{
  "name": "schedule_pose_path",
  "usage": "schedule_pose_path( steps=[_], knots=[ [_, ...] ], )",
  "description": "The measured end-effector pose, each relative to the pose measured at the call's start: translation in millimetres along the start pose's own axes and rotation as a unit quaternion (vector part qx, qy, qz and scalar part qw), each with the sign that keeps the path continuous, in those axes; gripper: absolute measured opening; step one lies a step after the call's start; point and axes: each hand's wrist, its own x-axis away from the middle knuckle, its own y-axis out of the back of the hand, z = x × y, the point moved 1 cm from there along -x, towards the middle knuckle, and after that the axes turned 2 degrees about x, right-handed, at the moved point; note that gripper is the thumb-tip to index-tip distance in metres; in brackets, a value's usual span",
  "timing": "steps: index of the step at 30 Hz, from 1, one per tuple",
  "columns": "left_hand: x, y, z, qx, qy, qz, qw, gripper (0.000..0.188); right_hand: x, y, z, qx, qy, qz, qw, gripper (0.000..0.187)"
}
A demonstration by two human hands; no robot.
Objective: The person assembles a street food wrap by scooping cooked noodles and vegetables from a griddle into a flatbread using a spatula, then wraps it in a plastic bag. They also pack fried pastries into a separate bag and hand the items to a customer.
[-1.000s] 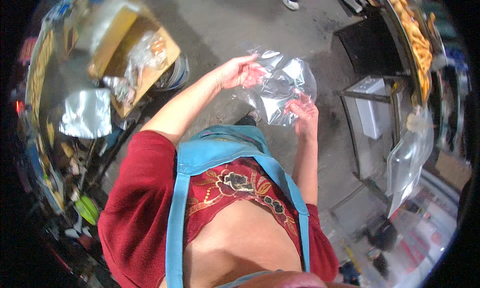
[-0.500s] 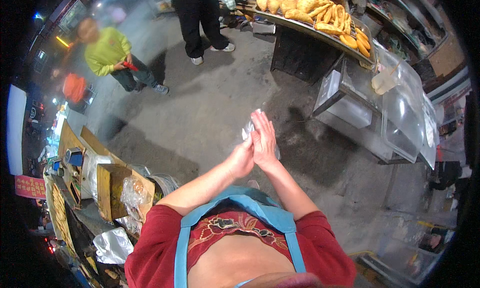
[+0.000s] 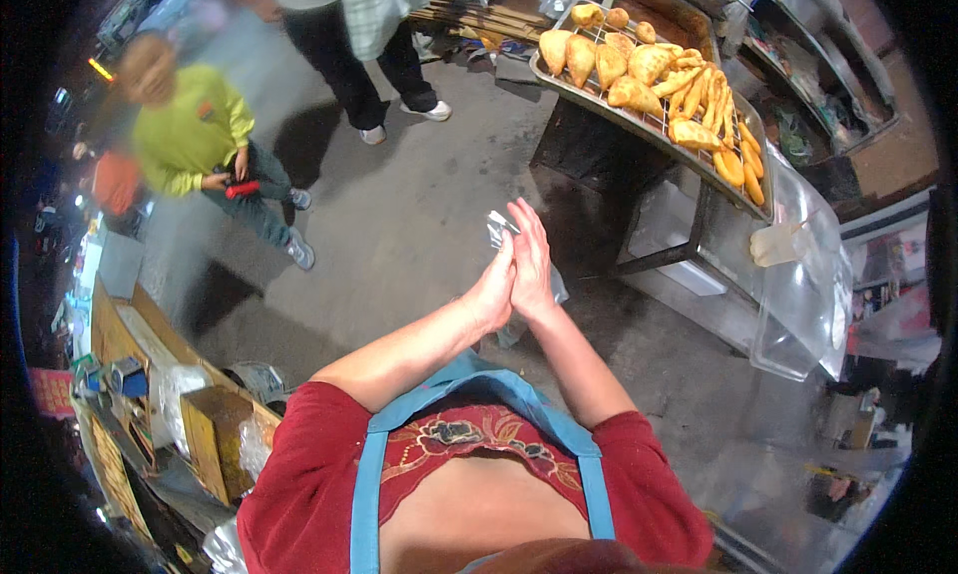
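Observation:
My left hand (image 3: 491, 288) and right hand (image 3: 532, 265) meet palm against palm in front of my apron (image 3: 479, 379). The fingers of my right hand are stretched out straight and hold nothing that I can see. Most of my left hand's fingers are hidden. A crumpled, shiny whitish scrap (image 3: 498, 229), like thin plastic or tissue, sticks out by its fingertips; the palms hide the rest.
At far right, a tray (image 3: 654, 133) bears golden fried pastries (image 3: 629, 67) over a metal stand. Beside it lie a clear plastic cover (image 3: 798, 319) and a pale jug (image 3: 776, 245). Lower left stands a wooden box (image 3: 215, 444). A child (image 3: 200, 130) and another person (image 3: 344, 65) stand ahead.
My view has turned, so the pastry tray shows lower and larger. My hands stay pressed together, slightly shifted against each other. The other person and child appear nearer.

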Motion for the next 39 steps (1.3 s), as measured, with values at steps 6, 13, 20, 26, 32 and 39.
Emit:
schedule_pose_path(
  steps=[6, 13, 20, 26, 32, 39],
  knots=[
    [-34.5, 18.2, -72.5, 0.005, 0.037, 0.04, 0.998, 0.056, -100.3, -1.7, -17.0, 0.035, -0.141, -0.023, 0.989, 0.039],
    [-66.9, 38.0, -113.5, -0.108, -0.07, -0.038, 0.991, 0.012, -151.4, -28.9, -7.6, -0.087, -0.182, -0.05, 0.978, 0.034],
    [-94.2, 89.5, -156.3, -0.134, -0.105, -0.104, 0.98, 0.006, -175.5, -66.4, 14.5, 0.015, -0.093, -0.047, 0.994, 0.032],
    [-126.8, 118.6, -209.1, -0.365, -0.178, -0.121, 0.906, 0.007, -215.9, -107.2, 8.9, -0.207, -0.236, 0.078, 0.946, 0.017],
    [-188.7, 134.6, -290.9, -0.219, -0.043, 0.02, 0.975, 0.021, -292.5, -125.1, -19.0, -0.279, -0.266, 0.0, 0.923, 0.009],
    [-235.9, 173.4, -359.0, -0.095, 0.035, 0.048, 0.994, 0.018, -364.1, -173.5, -6.4, -0.321, -0.27, 0.0, 0.908, 0.013]
  ],
)
